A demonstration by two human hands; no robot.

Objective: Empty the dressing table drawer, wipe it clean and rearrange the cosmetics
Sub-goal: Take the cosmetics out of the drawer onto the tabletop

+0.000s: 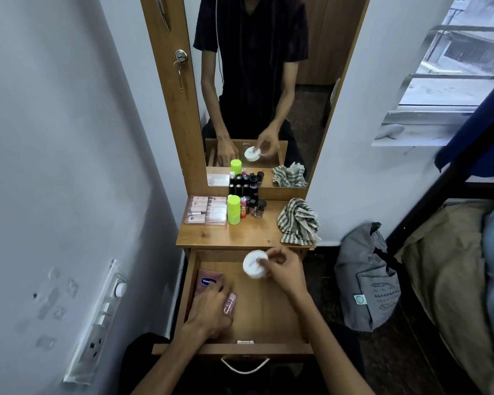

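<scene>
From my head view, the drawer (268, 317) stands pulled open under the table top. My right hand (283, 270) holds a round white jar (254, 264) with the fingers closed on its side, near the back edge of the drawer. My left hand (208, 312) lies flat, fingers loosely bent, on a pink tube (230, 303) by the drawer's left wall; I cannot tell if it grips it. A pink Vaseline pack (210, 281) lies just behind. On the table, the green bottle (233, 209) stands at the back edge and the striped cloth (298, 222) at the right edge.
</scene>
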